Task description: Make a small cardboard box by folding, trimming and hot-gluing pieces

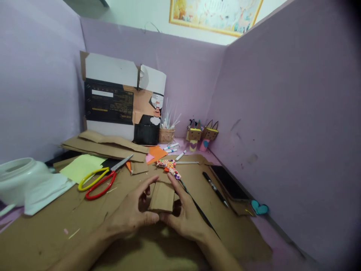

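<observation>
A small brown cardboard box is held between both hands, just above the cardboard-covered table. My left hand closes on its left side, thumb at the near lower edge and index finger reaching to the far edge. On the other side my right hand grips it the same way, its thumb close to the left one. Beyond the box lies a colourfully patterned glue gun, its dark cord running down past my right hand. The undersides of the fingers are partly hidden.
Red and yellow scissors lie at left, near a white container and yellow-green paper. At right are a black pen, a phone and a teal heart. Cardboard figures stand at the back.
</observation>
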A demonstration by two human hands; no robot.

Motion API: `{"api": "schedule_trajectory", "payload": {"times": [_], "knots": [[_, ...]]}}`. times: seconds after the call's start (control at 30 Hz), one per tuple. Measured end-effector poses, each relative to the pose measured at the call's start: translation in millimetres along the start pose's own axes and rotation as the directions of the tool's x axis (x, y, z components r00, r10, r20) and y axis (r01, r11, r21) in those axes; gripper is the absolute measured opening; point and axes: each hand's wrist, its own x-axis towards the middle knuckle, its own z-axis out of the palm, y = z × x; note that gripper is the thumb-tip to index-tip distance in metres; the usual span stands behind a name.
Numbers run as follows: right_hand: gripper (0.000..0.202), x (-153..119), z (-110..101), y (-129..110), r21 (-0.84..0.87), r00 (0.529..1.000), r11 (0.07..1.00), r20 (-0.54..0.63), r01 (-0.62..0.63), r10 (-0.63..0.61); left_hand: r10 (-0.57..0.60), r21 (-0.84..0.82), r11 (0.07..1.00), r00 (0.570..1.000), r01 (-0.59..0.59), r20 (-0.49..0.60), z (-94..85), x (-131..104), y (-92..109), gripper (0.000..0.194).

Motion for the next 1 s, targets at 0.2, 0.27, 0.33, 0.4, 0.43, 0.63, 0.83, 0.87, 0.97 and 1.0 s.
{"api": "schedule_trajectory", "payload": {"times": [0.2,0.27,0.33,0.4,0.43,0.63,0.83,0.87,0.97,1.0], "knots": [[0.095,-1,-5,1,-0.167,0.989,0.976,0.059,0.142,-0.134,-0.026,-0.108,0.994,0.998,0.032,0.051,3.5,1,12,0.076],[0.092,-2,-6,1,-0.178,0.989,0.973,0.051,0.147,-0.140,0.003,-0.227,0.974,0.995,0.020,0.100,-0.7,2,11,0.074],[0.080,-3,-6,3,-0.185,0.996,0.978,0.008,0.092,-0.092,-0.001,-0.314,0.949,0.994,0.035,0.110,-4.5,4,8,0.069],[0.065,-3,-4,4,-0.189,0.999,0.982,-0.040,0.020,-0.028,-0.049,-0.319,0.946,0.998,0.060,0.041,-6.2,6,1,0.063],[0.059,-3,-3,5,-0.194,0.998,0.981,-0.060,-0.009,-0.003,-0.074,-0.302,0.951,0.997,0.068,-0.009,-6.1,7,-3,0.061],[0.052,-2,1,8,-0.191,0.996,0.981,-0.092,-0.029,0.012,-0.125,-0.246,0.963,0.991,0.109,-0.049,1.4,8,-11,0.057],[0.068,-1,2,15,-0.190,0.999,0.982,-0.043,0.019,-0.028,-0.036,-0.100,0.994,0.998,0.041,0.056,4.2,1,4,0.079],[0.071,-1,1,15,-0.203,0.999,0.979,-0.032,0.020,-0.027,-0.027,-0.045,0.999,0.998,0.029,0.057,4.7,1,7,0.081],[0.063,-1,0,12,-0.213,0.999,0.976,0.004,0.041,-0.042,-0.031,0.112,0.993,0.999,0.029,0.014,6.5,0,14,0.078],[0.058,-1,-1,11,-0.212,0.998,0.976,0.017,0.055,-0.052,-0.024,0.160,0.987,1.000,0.024,0.000,7.0,-1,17,0.076]]}}
